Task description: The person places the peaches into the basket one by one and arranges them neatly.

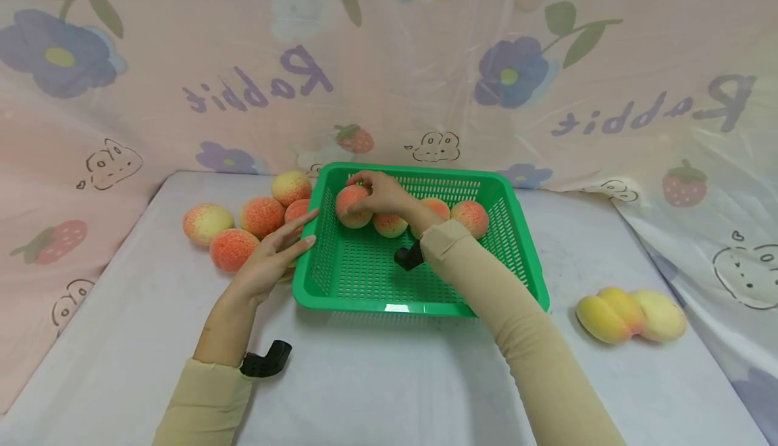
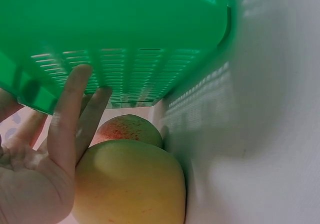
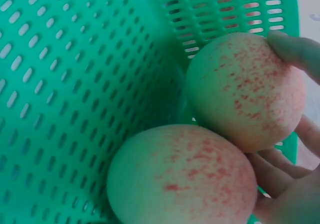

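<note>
**Peaches going into the green basket**

The right hand's fingers [image 3: 295,51] curl round a peach [image 1: 354,205] and hold it inside the green basket [image 1: 365,270], up by the far left corner. In the right wrist view a second peach [image 3: 182,179] sits right against the held one. The right hand [image 1: 379,192] reaches in from the front, with a tan sleeve [image 1: 523,324] behind it.

The left hand's fingers [image 2: 67,119] are straight and spread. They press flat on the outside of the basket's left wall and hold nothing. The left hand [image 1: 270,260] lies just beside the loose peaches.

Three more peaches [image 1: 469,217] rest along the far wall of the basket, so I think four are in now, counting the held one. About five peaches [image 1: 234,249] wait in a bunch on the table [image 1: 377,378] to the left. Two yellow fruits [image 1: 629,314] lie well apart on the right. So the job looks about half done.

The pink sheet [image 1: 121,94] behind has flowers, strawberries and little bunny faces. The word on it reads "Rabbit" [image 1: 261,84], printed backwards.
</note>
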`<move>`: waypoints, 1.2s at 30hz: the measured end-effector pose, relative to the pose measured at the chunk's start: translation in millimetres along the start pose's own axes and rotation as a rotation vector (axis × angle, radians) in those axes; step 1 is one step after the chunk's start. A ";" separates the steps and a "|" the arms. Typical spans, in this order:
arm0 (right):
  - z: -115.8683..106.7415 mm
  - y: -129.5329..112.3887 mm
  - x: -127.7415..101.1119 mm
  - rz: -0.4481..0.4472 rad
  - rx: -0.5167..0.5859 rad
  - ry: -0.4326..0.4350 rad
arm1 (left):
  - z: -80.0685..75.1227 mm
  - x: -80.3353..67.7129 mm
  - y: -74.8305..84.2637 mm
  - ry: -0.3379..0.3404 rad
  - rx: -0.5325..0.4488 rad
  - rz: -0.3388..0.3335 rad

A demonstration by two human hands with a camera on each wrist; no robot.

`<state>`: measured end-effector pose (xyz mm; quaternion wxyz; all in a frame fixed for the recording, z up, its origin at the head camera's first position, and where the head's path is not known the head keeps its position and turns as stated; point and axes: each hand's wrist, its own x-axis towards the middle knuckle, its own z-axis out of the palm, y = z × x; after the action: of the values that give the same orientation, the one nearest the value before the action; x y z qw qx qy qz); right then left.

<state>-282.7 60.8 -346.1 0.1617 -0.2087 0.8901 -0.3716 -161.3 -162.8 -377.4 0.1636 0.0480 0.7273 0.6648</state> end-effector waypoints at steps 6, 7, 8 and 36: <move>3.6 -0.7 -0.2 0.002 0.009 -0.022 | 0.0 -0.6 0.6 0.004 0.003 -0.003; 3.2 -0.5 -0.5 0.001 0.005 -0.021 | 0.1 -0.3 0.8 0.004 0.004 -0.002; 2.7 -0.2 -1.0 0.001 -0.001 -0.020 | 0.3 0.1 0.9 0.003 0.005 -0.001; -6.1 5.8 -7.9 0.021 -0.052 -0.049 | 1.1 -0.2 0.2 -0.004 0.005 0.007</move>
<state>-280.1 71.9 -345.2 0.1820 -0.2125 0.8974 -0.3413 -160.8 -161.8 -377.2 0.1626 0.0523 0.7285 0.6635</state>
